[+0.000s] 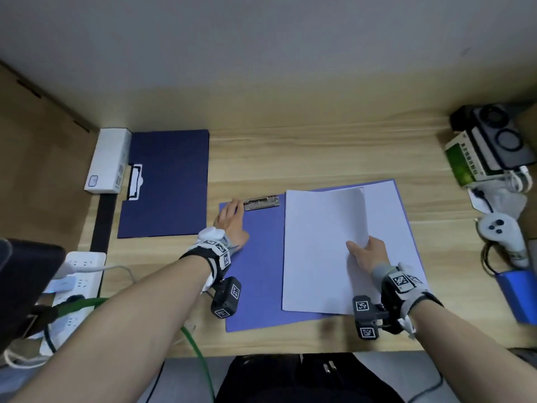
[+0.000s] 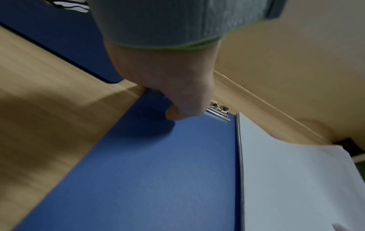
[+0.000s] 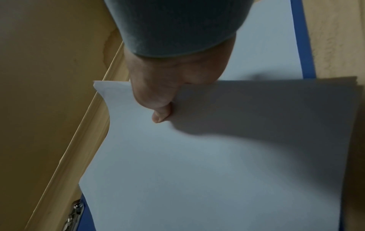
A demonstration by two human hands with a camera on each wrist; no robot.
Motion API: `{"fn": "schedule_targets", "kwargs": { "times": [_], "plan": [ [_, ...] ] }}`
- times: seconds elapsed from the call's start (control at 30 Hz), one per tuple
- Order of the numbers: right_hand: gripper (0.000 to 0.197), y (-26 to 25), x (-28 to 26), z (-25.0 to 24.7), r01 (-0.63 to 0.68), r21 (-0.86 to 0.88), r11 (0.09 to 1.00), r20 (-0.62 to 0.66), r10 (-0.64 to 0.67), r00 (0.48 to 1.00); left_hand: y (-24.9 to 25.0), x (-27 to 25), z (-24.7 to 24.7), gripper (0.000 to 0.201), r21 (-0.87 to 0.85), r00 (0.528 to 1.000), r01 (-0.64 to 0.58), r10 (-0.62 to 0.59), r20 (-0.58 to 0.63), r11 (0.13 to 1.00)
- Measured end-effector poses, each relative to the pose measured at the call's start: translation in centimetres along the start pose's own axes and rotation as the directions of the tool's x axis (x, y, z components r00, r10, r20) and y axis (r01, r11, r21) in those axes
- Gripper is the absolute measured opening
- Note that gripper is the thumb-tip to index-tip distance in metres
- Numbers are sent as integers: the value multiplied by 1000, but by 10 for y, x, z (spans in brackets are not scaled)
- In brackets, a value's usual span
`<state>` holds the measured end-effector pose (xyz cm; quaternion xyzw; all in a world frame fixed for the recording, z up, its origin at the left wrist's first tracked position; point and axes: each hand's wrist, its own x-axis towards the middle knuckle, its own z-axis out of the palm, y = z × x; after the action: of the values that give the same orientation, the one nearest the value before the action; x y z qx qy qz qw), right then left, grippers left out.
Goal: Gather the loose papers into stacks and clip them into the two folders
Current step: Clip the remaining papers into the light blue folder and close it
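Two folders lie on the pale wooden desk [image 1: 334, 152]. At the left, a closed dark navy folder [image 1: 168, 181] lies flat, its long axis running away from the person, with a white box [image 1: 109, 161] against its far left corner. Just right of it, well apart from its edge, an open lighter blue folder [image 1: 255, 271] lies spread, tilted slightly, its long axis also running away from the person and its silver metal clip [image 1: 261, 202] at the far edge of the left half. The left hand [image 1: 231, 221] rests on that far left corner, fingers reaching toward the clip; the left wrist view shows the fingers curled down there, but whether they grip the clip I cannot tell. On the right half lies one stack of white paper sheets [image 1: 316, 251], long axis parallel to the folder's. The right hand [image 1: 367, 253] pinches several upper sheets at their near edge, lifted and curling; the right wrist view alone shows the thumb [image 3: 160, 115] pressed on top of them.
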<state>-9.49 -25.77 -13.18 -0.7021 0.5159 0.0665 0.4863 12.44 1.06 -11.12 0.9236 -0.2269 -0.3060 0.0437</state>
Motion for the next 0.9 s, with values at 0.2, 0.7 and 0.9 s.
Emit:
{"fn": "schedule_targets", "kwargs": {
  "times": [0.2,0.7,0.9],
  "plan": [
    [18,2,0,1,2,-7,1000,-18,-2,1000,0,6,4,89,38,1000,-4,4,6,999],
    [13,-4,-1,4,-24,-37,999,-22,23,999,22,-6,-31,54,-192,998,65,-65,6,979],
    [17,-3,1,2,-12,-52,999,-1,12,1000,65,-11,-65,41,-781,990,-97,139,-13,617]
  ]
}}
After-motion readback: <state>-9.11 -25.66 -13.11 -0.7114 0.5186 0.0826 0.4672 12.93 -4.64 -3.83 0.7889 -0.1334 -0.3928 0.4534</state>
